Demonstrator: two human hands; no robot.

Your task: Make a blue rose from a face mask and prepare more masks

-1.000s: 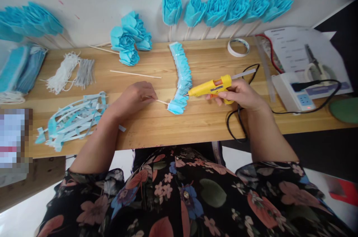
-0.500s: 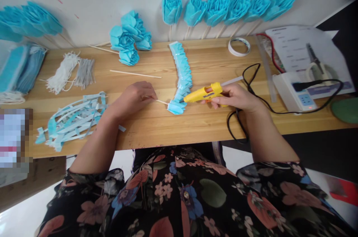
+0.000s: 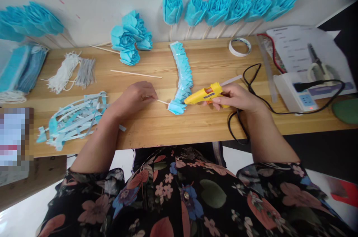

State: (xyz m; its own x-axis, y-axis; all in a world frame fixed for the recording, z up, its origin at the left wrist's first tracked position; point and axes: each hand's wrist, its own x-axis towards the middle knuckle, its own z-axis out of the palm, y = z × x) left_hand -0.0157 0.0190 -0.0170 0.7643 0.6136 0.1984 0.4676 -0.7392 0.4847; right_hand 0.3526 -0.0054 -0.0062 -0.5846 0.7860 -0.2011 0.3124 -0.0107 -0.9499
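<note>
Between the fingertips of my left hand (image 3: 139,95) is a thin wooden stick (image 3: 162,101). Its far end meets the near end of a pleated light-blue fabric strip (image 3: 184,71), which lies in a curve on the wooden table (image 3: 145,125). My right hand (image 3: 233,97) is wrapped round a yellow glue gun (image 3: 205,93). The nozzle points left and sits at the strip's right edge, close to the stick's end; whether it touches I cannot tell. A pale glue stick (image 3: 231,79) juts from the gun's back.
Blue fabric flowers (image 3: 218,8) on sticks lean on the wall, and more flowers (image 3: 131,37) lie at centre-left. A loose stick (image 3: 136,73), fabric scraps (image 3: 75,121), a tape roll (image 3: 239,47), a black cord (image 3: 253,76), a power strip (image 3: 298,93) and scissors (image 3: 316,62) are around.
Both hands, the stick and the glue gun have stayed almost still. The whole view has shifted very slightly.
</note>
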